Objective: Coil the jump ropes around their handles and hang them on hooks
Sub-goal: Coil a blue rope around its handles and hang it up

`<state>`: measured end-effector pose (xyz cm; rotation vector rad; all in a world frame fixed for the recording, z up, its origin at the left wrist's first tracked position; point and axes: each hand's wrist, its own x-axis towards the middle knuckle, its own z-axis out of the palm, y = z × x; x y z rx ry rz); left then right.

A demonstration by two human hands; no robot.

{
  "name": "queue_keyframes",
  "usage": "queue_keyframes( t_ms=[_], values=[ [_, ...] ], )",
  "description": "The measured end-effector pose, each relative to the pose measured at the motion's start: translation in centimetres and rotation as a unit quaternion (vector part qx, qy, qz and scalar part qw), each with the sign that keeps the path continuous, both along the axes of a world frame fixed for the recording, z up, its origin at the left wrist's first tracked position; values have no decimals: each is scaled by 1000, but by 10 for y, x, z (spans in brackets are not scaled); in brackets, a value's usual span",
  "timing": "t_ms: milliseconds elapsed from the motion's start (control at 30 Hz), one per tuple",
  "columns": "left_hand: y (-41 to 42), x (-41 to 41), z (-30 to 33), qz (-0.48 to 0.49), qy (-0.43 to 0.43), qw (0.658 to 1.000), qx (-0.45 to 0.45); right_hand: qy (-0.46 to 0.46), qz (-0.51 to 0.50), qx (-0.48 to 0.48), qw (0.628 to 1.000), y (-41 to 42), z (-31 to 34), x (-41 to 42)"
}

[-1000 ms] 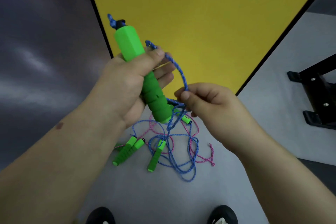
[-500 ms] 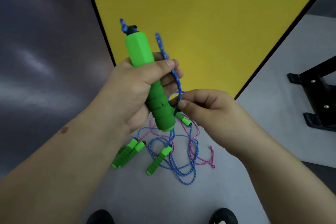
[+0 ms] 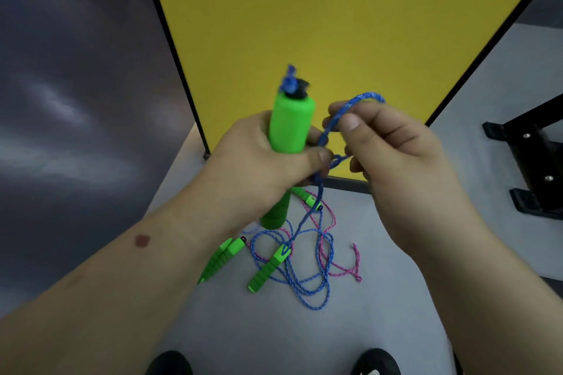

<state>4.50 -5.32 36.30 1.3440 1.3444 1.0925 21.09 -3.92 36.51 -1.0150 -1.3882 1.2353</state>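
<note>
Green handle (image 3: 291,125), blue-speckled rope (image 3: 350,105)

Open grey floor (image 3: 304,341) lies near the viewer, between the two dark shoe tips (image 3: 374,362) and the loose tangle of blue and pink braided ropes with bright green foam handles (image 3: 268,268), which clutters the floor beneath both hands. The far side is closed by a tall yellow panel with a black frame (image 3: 335,24), with a dark grey wall (image 3: 76,100) at left. At far right, a black metal stand with bolted feet (image 3: 536,161) blocks the floor.
</note>
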Motion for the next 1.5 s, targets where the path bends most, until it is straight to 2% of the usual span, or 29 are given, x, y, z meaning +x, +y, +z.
queue_keyframes(
  t_ms=[67,167,233,333,433,567,633,767,833,967,1033,1133,1200,1267,1333,1433,1500],
  values=[
    [1,-2,4,17,-134,990,-35,-51,74,-26,996,-2,-2,0],
    [2,-3,10,33,-222,972,-73,-99,150,-72,981,-3,-6,1],
    [4,-5,10,59,-266,959,-75,-147,153,-82,974,-2,-10,2],
    [8,-10,6,104,-288,950,-60,-193,92,-58,975,-1,-14,1],
    [9,-8,0,92,-277,952,-88,-148,27,-24,988,-2,-9,-3],
    [0,3,-5,-54,-173,975,-132,-9,-32,-59,998,-3,1,-7],
    [-3,6,-7,-90,-121,981,-122,-7,-60,-55,997,-2,2,-6],
    [-2,8,-8,-88,-12,994,-68,0,-72,-64,995,-2,-1,-5],
    [-2,6,-8,-98,-17,993,-70,18,-75,-75,994,-2,-2,-5],
    [-5,3,-1,-153,-80,977,-123,143,-106,-133,975,4,-1,0],
    [-6,5,2,-116,-129,975,-140,173,-91,-169,966,7,-2,1],
    [-2,7,4,-22,-227,962,-149,142,-20,-246,959,8,-7,1],
    [0,7,6,17,-244,958,-151,97,32,-275,956,6,-9,-1],
    [1,5,6,24,-211,967,-143,80,33,-263,961,3,-10,-4],
    [0,3,4,9,-147,980,-136,103,-20,-240,965,5,-11,-4],
    [-2,-7,3,-63,-13,980,-187,241,-77,-230,940,12,-6,3],
    [-3,-12,4,-116,-16,965,-233,294,-57,-245,922,16,-7,9]
  ],
)
